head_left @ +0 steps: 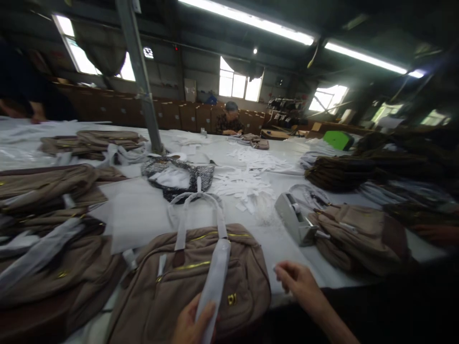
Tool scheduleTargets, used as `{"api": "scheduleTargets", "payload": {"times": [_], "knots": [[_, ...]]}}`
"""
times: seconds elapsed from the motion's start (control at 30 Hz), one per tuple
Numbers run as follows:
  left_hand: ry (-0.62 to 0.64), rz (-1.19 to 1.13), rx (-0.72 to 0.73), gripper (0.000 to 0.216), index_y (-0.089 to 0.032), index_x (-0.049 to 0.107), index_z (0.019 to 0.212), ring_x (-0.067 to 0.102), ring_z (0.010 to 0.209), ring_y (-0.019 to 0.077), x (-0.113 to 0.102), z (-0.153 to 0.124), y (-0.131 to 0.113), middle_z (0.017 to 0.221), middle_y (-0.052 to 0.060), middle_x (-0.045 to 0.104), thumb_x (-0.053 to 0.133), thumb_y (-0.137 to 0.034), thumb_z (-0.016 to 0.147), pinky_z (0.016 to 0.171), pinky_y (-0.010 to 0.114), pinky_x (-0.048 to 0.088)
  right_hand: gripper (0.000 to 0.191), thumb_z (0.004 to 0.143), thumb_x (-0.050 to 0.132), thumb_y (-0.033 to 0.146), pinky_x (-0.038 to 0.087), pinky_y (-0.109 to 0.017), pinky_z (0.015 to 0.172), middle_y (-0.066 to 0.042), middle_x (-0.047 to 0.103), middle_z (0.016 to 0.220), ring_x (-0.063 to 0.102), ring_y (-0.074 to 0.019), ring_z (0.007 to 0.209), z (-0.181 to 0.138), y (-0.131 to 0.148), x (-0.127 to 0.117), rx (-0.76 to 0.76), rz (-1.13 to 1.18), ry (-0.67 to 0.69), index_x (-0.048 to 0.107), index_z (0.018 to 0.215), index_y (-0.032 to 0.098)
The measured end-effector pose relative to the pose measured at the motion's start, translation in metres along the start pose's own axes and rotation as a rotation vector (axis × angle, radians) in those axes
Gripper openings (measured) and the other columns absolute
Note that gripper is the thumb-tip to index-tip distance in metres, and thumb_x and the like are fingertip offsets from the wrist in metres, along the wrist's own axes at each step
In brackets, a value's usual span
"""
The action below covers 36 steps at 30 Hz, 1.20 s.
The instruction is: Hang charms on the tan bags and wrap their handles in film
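Observation:
A tan bag (172, 282) with gold zips lies on the white table (150, 210) right before me, its handles wrapped in white. My left hand (193, 322) grips a long white wrapped strip (215, 272) that runs up over the bag. My right hand (297, 282) hovers to the right of the bag near the table's front edge. Its fingers are curled in a pinch, and what they hold is too small to make out. A grey tape dispenser (296, 220) stands just beyond the right hand.
Piles of tan bags (53, 229) fill the left side, with more brown bags (358, 234) at the right. White paper slips (247, 184) and a dark patterned bag (179, 174) lie mid-table. A metal post (141, 76) rises behind. A person (229, 123) sits at the far side.

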<state>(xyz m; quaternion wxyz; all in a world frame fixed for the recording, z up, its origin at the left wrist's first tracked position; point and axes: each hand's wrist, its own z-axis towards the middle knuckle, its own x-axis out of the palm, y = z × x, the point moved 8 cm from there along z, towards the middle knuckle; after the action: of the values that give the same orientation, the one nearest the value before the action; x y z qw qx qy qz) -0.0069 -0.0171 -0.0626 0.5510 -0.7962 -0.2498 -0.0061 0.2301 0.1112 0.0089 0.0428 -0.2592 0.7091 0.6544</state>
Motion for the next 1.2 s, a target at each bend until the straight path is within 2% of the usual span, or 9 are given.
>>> {"api": "scheduleTargets", "payload": {"times": [0.1, 0.17, 0.23, 0.43, 0.7, 0.83, 0.93, 1.1, 1.2], "knots": [[0.015, -0.024, 0.016, 0.047, -0.012, 0.058, 0.079, 0.038, 0.039, 0.0061, -0.001, 0.001, 0.004, 0.053, -0.003, 0.051, 0.07, -0.054, 0.063, 0.037, 0.018, 0.028, 0.031, 0.079, 0.057, 0.044, 0.035, -0.02, 0.048, 0.001, 0.057, 0.06, 0.046, -0.0101, 0.053, -0.027, 0.044, 0.081, -0.032, 0.135, 0.325, 0.065, 0.077, 0.014], [0.022, -0.015, 0.036, 0.046, -0.012, 0.058, 0.083, 0.037, 0.039, 0.0059, 0.001, -0.002, 0.0, 0.052, -0.004, 0.049, 0.07, -0.052, 0.065, 0.037, 0.017, 0.027, 0.03, 0.079, 0.058, 0.042, 0.034, -0.019, 0.048, 0.0, 0.058, 0.061, 0.046, -0.0095, 0.053, -0.035, 0.056, 0.115, -0.049, 0.152, 0.418, 0.066, 0.077, 0.014], [0.028, 0.0, 0.05, 0.047, -0.011, 0.06, 0.089, 0.037, 0.039, 0.0063, 0.002, -0.005, -0.005, 0.049, -0.005, 0.047, 0.069, -0.051, 0.066, 0.037, 0.018, 0.027, 0.029, 0.08, 0.057, 0.04, 0.035, -0.019, 0.05, -0.001, 0.06, 0.06, 0.049, -0.01, 0.054, -0.033, 0.056, 0.133, -0.059, 0.102, 0.417, 0.067, 0.074, 0.013], [0.004, 0.052, 0.066, 0.05, -0.01, 0.062, 0.093, 0.041, 0.042, 0.0083, 0.002, -0.009, -0.011, 0.05, -0.004, 0.049, 0.067, -0.053, 0.067, 0.038, 0.018, 0.03, 0.031, 0.076, 0.058, 0.037, 0.033, -0.02, 0.047, -0.003, 0.062, 0.056, 0.052, -0.012, 0.053, -0.015, 0.041, 0.141, -0.017, -0.131, 0.272, 0.065, 0.059, 0.012], [0.012, 0.057, 0.081, 0.045, -0.012, 0.064, 0.092, 0.045, 0.048, 0.0114, 0.0, -0.006, -0.009, 0.049, -0.004, 0.05, 0.068, -0.049, 0.067, 0.044, 0.02, 0.036, 0.032, 0.068, 0.064, 0.04, 0.029, -0.019, 0.043, -0.001, 0.057, 0.05, 0.047, -0.0097, 0.049, -0.01, 0.029, 0.145, 0.108, -0.136, 0.266, 0.061, 0.053, 0.012], [0.01, 0.027, 0.09, 0.047, -0.012, 0.064, 0.09, 0.047, 0.051, 0.0119, -0.003, -0.002, -0.009, 0.054, -0.002, 0.054, 0.069, -0.051, 0.064, 0.045, 0.02, 0.037, 0.033, 0.069, 0.064, 0.041, 0.029, -0.019, 0.045, 0.0, 0.054, 0.049, 0.045, -0.0089, 0.049, -0.007, 0.025, 0.146, 0.074, -0.108, 0.245, 0.06, 0.054, 0.011], [0.022, 0.011, 0.019, 0.047, -0.012, 0.062, 0.086, 0.041, 0.042, 0.0082, -0.001, 0.0, -0.003, 0.052, -0.003, 0.052, 0.065, -0.055, 0.068, 0.039, 0.019, 0.03, 0.036, 0.071, 0.062, 0.044, 0.029, -0.018, 0.043, 0.001, 0.054, 0.05, 0.044, -0.008, 0.047, -0.01, 0.023, 0.146, 0.076, -0.029, 0.265, 0.06, 0.057, 0.011], [0.089, -0.206, -0.06, 0.045, -0.013, 0.056, 0.074, 0.036, 0.035, 0.004, 0.01, 0.0, 0.005, 0.052, -0.002, 0.052, 0.066, -0.056, 0.067, 0.034, 0.017, 0.027, 0.041, 0.068, 0.065, 0.051, 0.035, -0.018, 0.04, 0.002, 0.054, 0.051, 0.044, -0.007, 0.04, -0.023, 0.016, 0.152, 0.214, 0.263, 0.42, 0.061, 0.072, 0.011], [0.12, -0.358, -0.095, 0.043, -0.013, 0.054, 0.07, 0.031, 0.033, 0.0013, 0.018, -0.002, 0.006, 0.053, -0.003, 0.052, 0.07, -0.053, 0.065, 0.033, 0.015, 0.026, 0.045, 0.061, 0.071, 0.052, 0.04, -0.02, 0.042, 0.001, 0.057, 0.054, 0.047, -0.0078, 0.041, -0.025, 0.013, 0.149, 0.242, 0.373, 0.368, 0.058, 0.077, 0.011]]}}
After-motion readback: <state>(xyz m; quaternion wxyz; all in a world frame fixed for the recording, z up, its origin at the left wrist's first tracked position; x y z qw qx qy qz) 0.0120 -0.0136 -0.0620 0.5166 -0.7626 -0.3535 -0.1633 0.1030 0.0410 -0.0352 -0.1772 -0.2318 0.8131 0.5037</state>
